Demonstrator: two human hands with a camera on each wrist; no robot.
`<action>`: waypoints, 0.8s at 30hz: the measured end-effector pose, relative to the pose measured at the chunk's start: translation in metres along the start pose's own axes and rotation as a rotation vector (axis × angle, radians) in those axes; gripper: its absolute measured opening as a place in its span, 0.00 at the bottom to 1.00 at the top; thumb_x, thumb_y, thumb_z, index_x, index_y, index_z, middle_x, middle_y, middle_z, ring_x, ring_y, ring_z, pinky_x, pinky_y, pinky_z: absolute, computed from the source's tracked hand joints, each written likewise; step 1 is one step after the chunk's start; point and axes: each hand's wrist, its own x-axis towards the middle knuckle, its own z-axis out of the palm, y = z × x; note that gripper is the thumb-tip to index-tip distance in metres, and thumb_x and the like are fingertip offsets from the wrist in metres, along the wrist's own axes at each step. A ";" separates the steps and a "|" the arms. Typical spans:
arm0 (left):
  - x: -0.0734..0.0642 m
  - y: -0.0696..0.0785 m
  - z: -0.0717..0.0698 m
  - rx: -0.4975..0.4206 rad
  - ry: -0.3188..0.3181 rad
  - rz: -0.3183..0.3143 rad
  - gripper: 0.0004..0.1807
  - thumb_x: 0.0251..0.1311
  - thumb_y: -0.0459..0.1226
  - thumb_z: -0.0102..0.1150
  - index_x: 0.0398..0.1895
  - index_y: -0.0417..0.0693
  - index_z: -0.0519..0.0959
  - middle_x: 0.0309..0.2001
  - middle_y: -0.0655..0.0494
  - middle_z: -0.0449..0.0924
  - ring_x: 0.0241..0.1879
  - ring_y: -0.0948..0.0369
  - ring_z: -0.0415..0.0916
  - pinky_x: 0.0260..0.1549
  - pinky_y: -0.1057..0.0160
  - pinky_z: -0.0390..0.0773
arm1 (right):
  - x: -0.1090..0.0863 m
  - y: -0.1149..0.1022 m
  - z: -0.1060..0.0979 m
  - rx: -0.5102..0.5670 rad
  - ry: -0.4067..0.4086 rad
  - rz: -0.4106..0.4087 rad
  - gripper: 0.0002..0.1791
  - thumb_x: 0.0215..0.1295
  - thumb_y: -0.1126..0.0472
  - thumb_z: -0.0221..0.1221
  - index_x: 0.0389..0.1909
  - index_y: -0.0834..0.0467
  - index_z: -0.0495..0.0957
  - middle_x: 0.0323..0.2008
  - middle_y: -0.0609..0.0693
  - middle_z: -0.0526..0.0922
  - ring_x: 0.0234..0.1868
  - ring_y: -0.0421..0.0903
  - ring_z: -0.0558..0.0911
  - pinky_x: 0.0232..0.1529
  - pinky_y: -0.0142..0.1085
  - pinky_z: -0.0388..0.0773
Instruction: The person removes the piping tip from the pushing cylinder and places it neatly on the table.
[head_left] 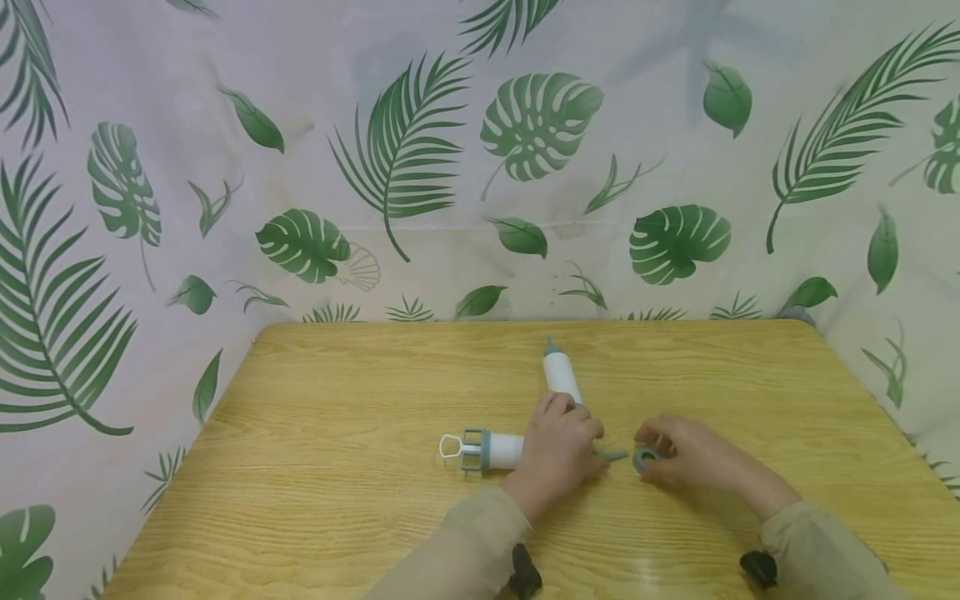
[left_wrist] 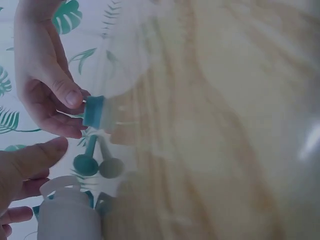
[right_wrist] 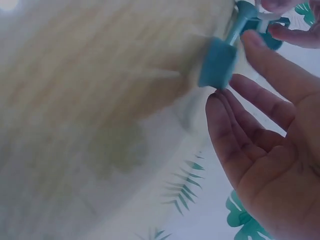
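Observation:
My left hand (head_left: pixel 558 446) lies over the right end of a white tube (head_left: pixel 506 451), which rests on its side. In the left wrist view, that hand's thumb and fingers stand above and behind the tube's open neck (left_wrist: pixel 60 184), not closed round it. A teal nozzle (head_left: pixel 617 455) with a round base lies just right of the neck. My right hand (head_left: pixel 693 458) pinches a teal ring (head_left: pixel 647 457) by its edge between thumb and fingertips. The ring (right_wrist: pixel 218 63) is right beside the nozzle in the right wrist view.
Behind my left hand lies a second white tube (head_left: pixel 562 375) tipped with a teal nozzle (head_left: pixel 551 343). A teal frame (head_left: pixel 472 450) and white loop handle (head_left: pixel 451 447) form the first tube's left end. Leaf-printed cloth (head_left: pixel 450 167) hangs behind the wooden table (head_left: pixel 337 375).

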 end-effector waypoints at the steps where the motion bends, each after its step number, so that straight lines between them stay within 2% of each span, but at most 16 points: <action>1: 0.001 -0.002 -0.002 -0.020 0.013 -0.020 0.21 0.44 0.62 0.68 0.38 0.65 0.84 0.39 0.72 0.81 0.41 0.66 0.65 0.52 0.66 0.62 | 0.001 -0.001 -0.001 0.004 0.003 0.001 0.22 0.57 0.55 0.68 0.47 0.64 0.77 0.41 0.53 0.80 0.40 0.48 0.78 0.36 0.39 0.78; 3: 0.003 -0.005 -0.005 -0.063 0.030 -0.075 0.22 0.47 0.61 0.67 0.42 0.63 0.82 0.42 0.70 0.79 0.43 0.65 0.67 0.51 0.65 0.64 | 0.004 -0.003 -0.005 -0.002 0.012 0.011 0.22 0.58 0.54 0.66 0.48 0.64 0.77 0.43 0.54 0.80 0.41 0.49 0.78 0.37 0.40 0.78; 5: 0.006 -0.009 -0.007 -0.105 0.013 -0.152 0.24 0.50 0.61 0.65 0.46 0.60 0.79 0.44 0.67 0.77 0.45 0.64 0.68 0.52 0.64 0.66 | 0.009 -0.005 -0.010 -0.010 0.016 -0.012 0.22 0.60 0.55 0.65 0.49 0.66 0.77 0.45 0.57 0.80 0.41 0.49 0.78 0.37 0.41 0.78; 7: 0.010 -0.012 -0.009 -0.160 -0.021 -0.238 0.27 0.51 0.60 0.64 0.50 0.56 0.77 0.47 0.63 0.75 0.47 0.62 0.69 0.51 0.63 0.68 | 0.014 -0.008 -0.014 -0.036 0.025 -0.036 0.21 0.62 0.56 0.64 0.49 0.66 0.76 0.46 0.58 0.79 0.41 0.49 0.78 0.37 0.41 0.78; 9: 0.013 -0.016 -0.009 -0.238 -0.079 -0.328 0.32 0.53 0.59 0.63 0.55 0.51 0.73 0.49 0.58 0.73 0.49 0.60 0.69 0.50 0.63 0.70 | 0.022 -0.010 -0.019 -0.061 0.035 -0.061 0.19 0.63 0.58 0.62 0.50 0.67 0.76 0.47 0.60 0.79 0.41 0.49 0.78 0.38 0.41 0.78; 12: 0.019 -0.021 -0.009 -0.401 -0.167 -0.467 0.39 0.54 0.58 0.63 0.62 0.44 0.68 0.54 0.51 0.71 0.51 0.56 0.69 0.49 0.62 0.72 | 0.036 -0.012 -0.023 -0.097 0.065 -0.101 0.19 0.64 0.62 0.61 0.52 0.67 0.74 0.48 0.62 0.78 0.42 0.51 0.79 0.40 0.43 0.79; 16: 0.025 -0.028 -0.007 -0.624 -0.223 -0.631 0.43 0.53 0.57 0.64 0.64 0.39 0.64 0.52 0.47 0.70 0.48 0.54 0.71 0.42 0.59 0.77 | 0.060 -0.016 -0.027 -0.101 0.103 -0.130 0.20 0.65 0.65 0.59 0.57 0.68 0.71 0.49 0.65 0.77 0.45 0.57 0.79 0.43 0.49 0.78; 19: 0.029 -0.032 -0.005 -0.730 -0.231 -0.696 0.43 0.53 0.57 0.64 0.62 0.36 0.65 0.46 0.47 0.71 0.42 0.55 0.71 0.35 0.59 0.77 | 0.081 -0.018 -0.027 -0.079 0.109 -0.118 0.21 0.67 0.65 0.57 0.59 0.68 0.69 0.51 0.67 0.76 0.47 0.62 0.78 0.44 0.51 0.77; 24: 0.033 -0.035 -0.001 -0.799 -0.239 -0.741 0.40 0.52 0.58 0.64 0.58 0.38 0.68 0.42 0.48 0.72 0.37 0.56 0.71 0.30 0.58 0.76 | 0.118 -0.020 -0.024 0.012 0.121 -0.011 0.23 0.72 0.61 0.51 0.62 0.69 0.67 0.52 0.70 0.74 0.45 0.62 0.79 0.40 0.46 0.80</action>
